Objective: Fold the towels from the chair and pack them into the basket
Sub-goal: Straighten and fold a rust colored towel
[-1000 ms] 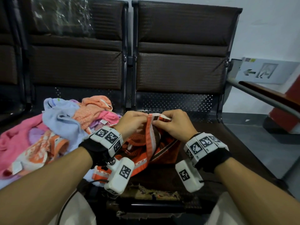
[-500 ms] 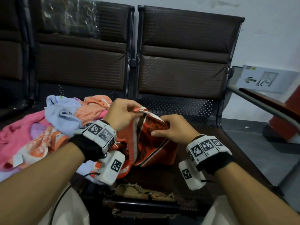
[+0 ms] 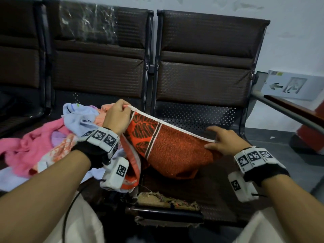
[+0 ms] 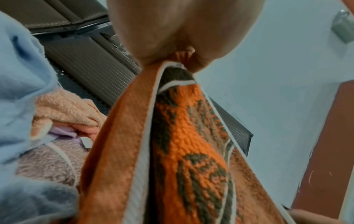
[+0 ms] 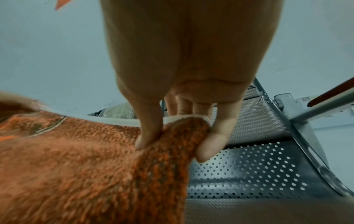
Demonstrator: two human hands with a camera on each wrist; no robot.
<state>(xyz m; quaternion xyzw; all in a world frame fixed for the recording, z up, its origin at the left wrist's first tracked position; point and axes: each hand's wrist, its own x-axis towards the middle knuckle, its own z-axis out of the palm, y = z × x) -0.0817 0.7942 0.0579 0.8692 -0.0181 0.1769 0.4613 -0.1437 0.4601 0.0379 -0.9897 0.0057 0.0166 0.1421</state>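
Towel pile (image 3: 40, 142) (pinks, blues) left of orange towel (image 3: 175, 151), chairs (image 3: 206, 67) behind

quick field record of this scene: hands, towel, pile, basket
left hand: pinches one end of the orange towel's white edge
right hand: pinches the other end
orange towel: stretched between the hands over the chair seat, the rest sagging
pile: unfolded towels, left seat
basket: not in view
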